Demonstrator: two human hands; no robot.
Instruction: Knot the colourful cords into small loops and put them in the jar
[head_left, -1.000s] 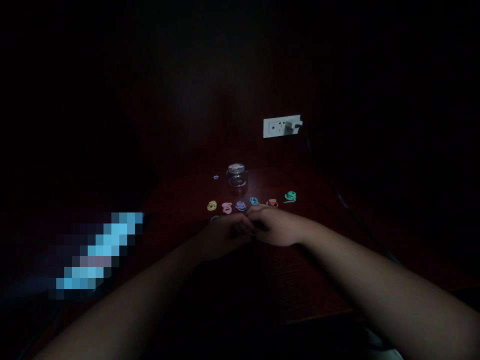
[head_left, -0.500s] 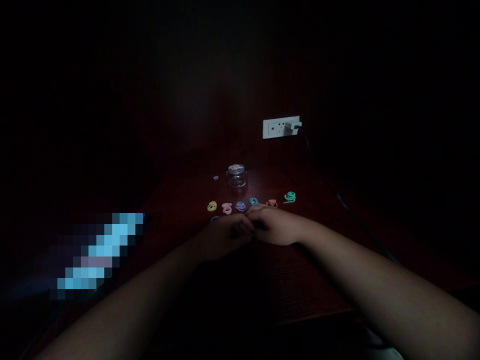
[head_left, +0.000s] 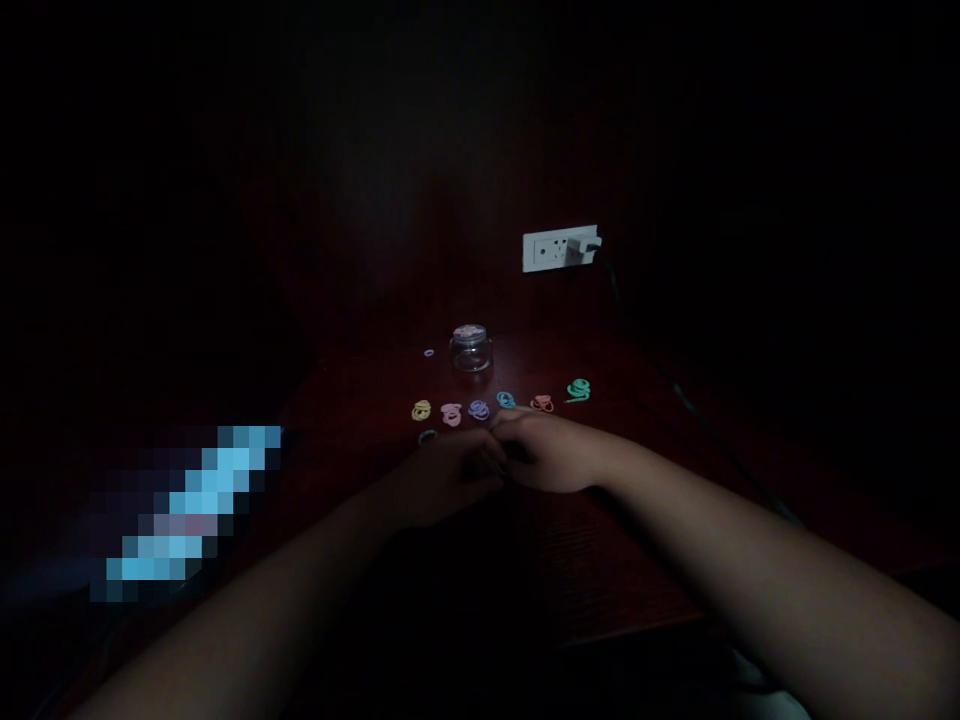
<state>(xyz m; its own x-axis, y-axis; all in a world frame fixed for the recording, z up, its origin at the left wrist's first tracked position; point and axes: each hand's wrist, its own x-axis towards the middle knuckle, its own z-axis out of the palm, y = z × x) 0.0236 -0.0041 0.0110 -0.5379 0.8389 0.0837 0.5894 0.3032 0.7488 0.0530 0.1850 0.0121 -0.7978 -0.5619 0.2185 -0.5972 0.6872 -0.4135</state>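
Note:
My left hand (head_left: 454, 470) and my right hand (head_left: 551, 450) meet low over the dark table, their fingertips together. Both are closed with curled fingers; what they pinch, if anything, is hidden in shadow. Just beyond them lie small piles of hair ties in a row: yellow (head_left: 421, 410), pink (head_left: 451, 413), purple (head_left: 478, 410), blue (head_left: 506, 399), orange (head_left: 541, 403) and green (head_left: 578, 390). Partly behind my left hand is a single pale hair tie (head_left: 427, 437). Behind the row stands a clear jar (head_left: 471, 352) with its lid on.
A lone purple hair tie (head_left: 429, 353) lies left of the jar. On the back wall is a white socket plate (head_left: 551, 250) with a charger plugged in; its dark cable (head_left: 694, 415) runs down the right side. A pixelated bright screen (head_left: 195, 510) is at the left.
The view has shifted slightly, so the things on the table sit a little up and to the left. Both hands stay together in nearly the same pose, and the pale hair tie shows a little more.

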